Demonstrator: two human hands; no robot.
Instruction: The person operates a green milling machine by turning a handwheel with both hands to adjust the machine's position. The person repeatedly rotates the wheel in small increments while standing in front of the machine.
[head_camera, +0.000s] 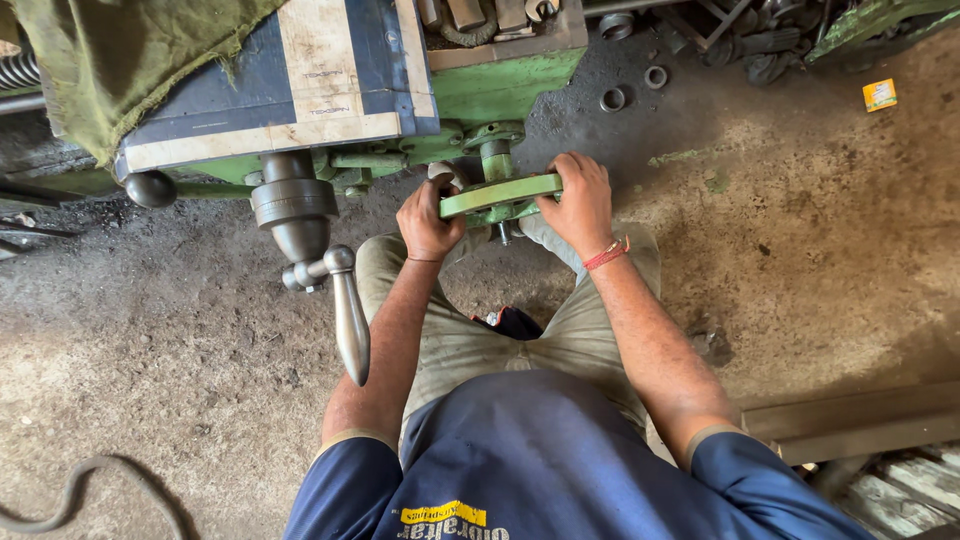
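At upper left of the frame, an olive cloth (110, 60) drapes over a green machine (500, 90), likely to shield its top from grit. Below it, a steel crank handle (350, 315) hangs idle, free of either hand. At centre I see my left hand (428, 220) curled tight around the near-left rim of a green handwheel (500, 193), while my right hand (578, 200), a red thread at the wrist, wraps over the opposite rim; gripping both sides seems to give even leverage for turning. Loose metal rings (630, 88) lie on the dirt floor (820, 230) at upper right, near a yellow packet (880, 95).
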